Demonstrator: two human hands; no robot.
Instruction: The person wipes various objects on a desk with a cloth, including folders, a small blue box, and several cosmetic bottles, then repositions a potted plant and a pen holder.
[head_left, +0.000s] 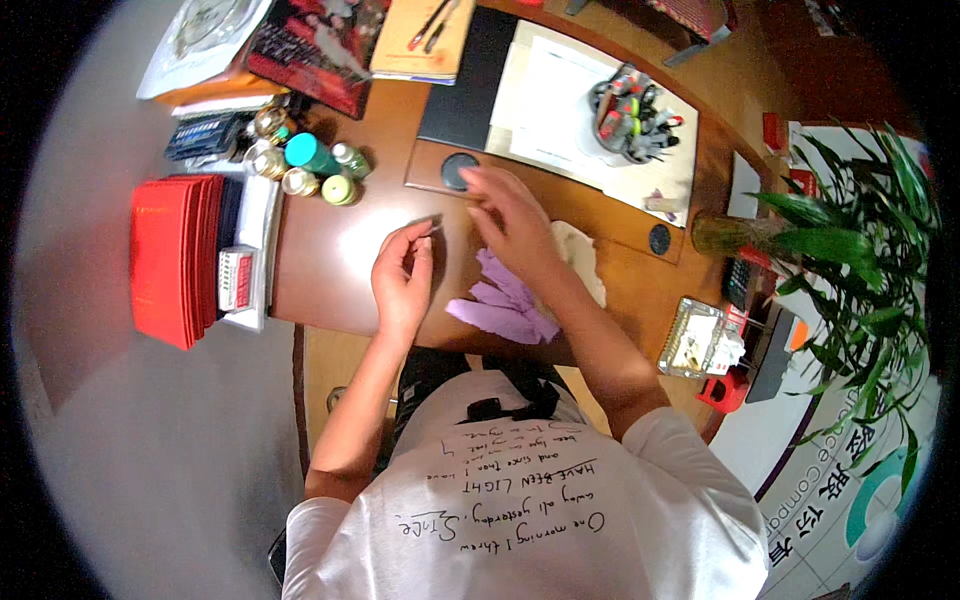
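Note:
My left hand (403, 279) is above the wooden desk, thumb and fingers curled together. A tiny thin object (436, 228) shows at its fingertips, too small to identify. To its right, my slightly blurred right hand (517, 221) has its thumb and fingers apart, and I see nothing in it. Below that hand lies a crumpled piece of purple cloth (510, 304) with strip-like folds. Cream cloth (581, 259) sits partly hidden behind my right wrist and forearm. A round black desk inset (456, 171) is just beyond my right fingertips.
Several bottles and jars, including a teal-capped one (311, 154), stand at left beside red folders (176, 259). A pen holder (634, 112) stands on papers (551, 94) at the back. Right are a glass ashtray (690, 337) and a leafy plant (862, 247) in a vase.

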